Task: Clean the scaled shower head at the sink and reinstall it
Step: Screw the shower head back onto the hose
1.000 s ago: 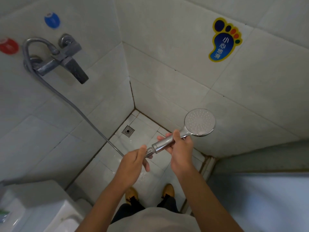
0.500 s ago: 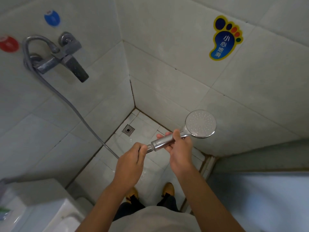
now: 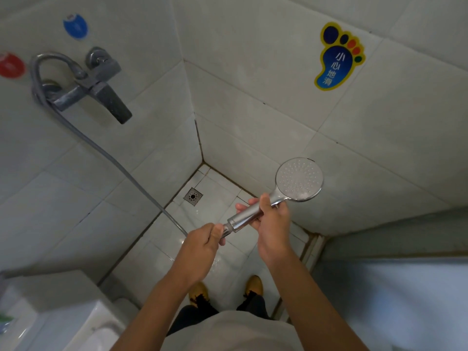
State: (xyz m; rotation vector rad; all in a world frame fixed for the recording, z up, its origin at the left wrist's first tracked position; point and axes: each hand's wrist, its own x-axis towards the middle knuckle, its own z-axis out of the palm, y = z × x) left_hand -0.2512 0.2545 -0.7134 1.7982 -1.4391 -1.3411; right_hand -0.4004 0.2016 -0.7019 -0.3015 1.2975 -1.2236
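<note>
The right hand (image 3: 272, 224) wraps its grip around the chrome handle of the shower head (image 3: 298, 179), thumb laid over the top, holding it out over the tiled shower floor (image 3: 162, 252) in the corner of the stall. The round spray face (dotted with nozzle holes) is turned up toward the camera. At the handle's lower end the left hand (image 3: 201, 245) has its grip pinched on the hose nut (image 3: 226, 230), fingers curled around the fitting. From there the grey shower hose (image 3: 106, 152) runs up along the left wall and loops into the wall mixer tap (image 3: 86, 83). A floor drain (image 3: 193, 196) sits in the corner, and a foot-shaped sticker (image 3: 338, 58) is stuck on the right wall.
</note>
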